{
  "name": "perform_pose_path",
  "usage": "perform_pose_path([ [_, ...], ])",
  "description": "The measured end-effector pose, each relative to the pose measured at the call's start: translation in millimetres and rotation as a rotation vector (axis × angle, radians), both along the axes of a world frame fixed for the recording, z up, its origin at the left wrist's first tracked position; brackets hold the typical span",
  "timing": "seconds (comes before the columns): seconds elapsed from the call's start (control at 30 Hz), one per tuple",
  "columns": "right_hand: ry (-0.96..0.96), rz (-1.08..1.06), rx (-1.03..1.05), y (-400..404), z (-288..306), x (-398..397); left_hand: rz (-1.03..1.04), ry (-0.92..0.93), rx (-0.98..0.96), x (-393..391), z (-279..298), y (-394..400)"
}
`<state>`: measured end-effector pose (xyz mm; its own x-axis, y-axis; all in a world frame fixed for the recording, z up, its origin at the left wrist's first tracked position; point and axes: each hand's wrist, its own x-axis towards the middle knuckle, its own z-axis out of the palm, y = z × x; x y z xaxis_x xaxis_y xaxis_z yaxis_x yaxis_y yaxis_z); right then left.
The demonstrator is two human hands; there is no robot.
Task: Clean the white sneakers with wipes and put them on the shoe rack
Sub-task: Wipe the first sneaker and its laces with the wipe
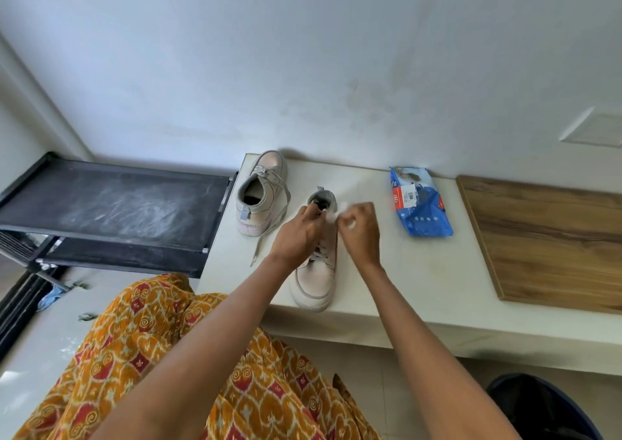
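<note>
Fingers of the left hand (300, 229) curl over the collar of the nearer white lace-up sneaker (316, 278), gripping it at the ankle opening, while those of the right hand (360, 232) pinch a small crumpled white wipe (341, 211) against the sneaker's outer side, close to the heel. Seen from the head camera, this sneaker stands upright on the pale stone ledge (387, 291), toe pointing toward the person, with both hands over its heel half.

Judging by the grip, the step in hand is the wiping of the first sneaker's upper, with the left hand steadying it. The next move probably calls for drawing the wipe along the side panel toward the toe, keeping the collar held firm so the sneaker does not slide on the ledge.

The second white sneaker (262, 194) stands just beside the first, to its left and nearer the wall, its loose lace trailing toward the ledge's edge; no hand touches it. The blue plastic pack of wipes (420, 204) lies to the right of the hands, near but apart. The black metal shoe rack (114, 204) stands beside the ledge on the left, its dusty top shelf holding no sneaker yet.
</note>
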<state>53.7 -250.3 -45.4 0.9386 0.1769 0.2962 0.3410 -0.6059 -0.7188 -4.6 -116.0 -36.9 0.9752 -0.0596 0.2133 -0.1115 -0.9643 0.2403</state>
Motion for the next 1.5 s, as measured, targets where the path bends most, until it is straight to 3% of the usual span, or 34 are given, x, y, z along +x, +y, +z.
perform_pose_path([
  [0.13, 0.194, -0.196, 0.23, 19, 14, 37, -0.025, -0.003, -0.036, -1, -1, 4],
  [0.27, 0.445, -0.157, 0.182, 30, 6, 55, -0.119, 0.035, -0.059, -1, 4, 14],
  [0.37, 0.358, -0.095, 0.001, 29, -1, 40, -0.174, 0.069, -0.027, 0, 6, 20],
  [0.47, 0.239, -0.111, -0.033, 14, -9, 1, -0.191, 0.089, -0.002, 2, 5, 21],
  [0.67, 0.251, -0.031, -0.079, -27, -40, -63, -0.143, 0.131, 0.043, 1, 5, 17],
  [0.73, 0.22, -0.103, -0.04, -21, -29, -55, -0.143, 0.14, 0.047, 1, 8, 17],
  [0.83, 0.241, -0.288, 0.209, 4, 1, -19, -0.164, 0.148, 0.063, 3, 12, 19],
  [0.9, 0.252, -0.297, 0.258, 21, 14, 6, -0.188, 0.132, 0.073, 3, 11, 22],
  [1.03, 0.171, -0.178, 0.091, 43, 11, 13, -0.189, 0.115, 0.056, 3, 9, 22],
  [1.17, 0.042, -0.102, 0.124, 36, -14, -31, -0.208, 0.097, 0.003, 2, 9, 23],
  [1.37, -0.111, 0.102, -0.168, -3, -30, -65, -0.222, 0.153, 0.086, 6, 12, 26],
  [1.5, -0.092, 0.151, -0.287, -7, -13, -48, -0.252, 0.195, 0.161, 5, 18, 27],
])
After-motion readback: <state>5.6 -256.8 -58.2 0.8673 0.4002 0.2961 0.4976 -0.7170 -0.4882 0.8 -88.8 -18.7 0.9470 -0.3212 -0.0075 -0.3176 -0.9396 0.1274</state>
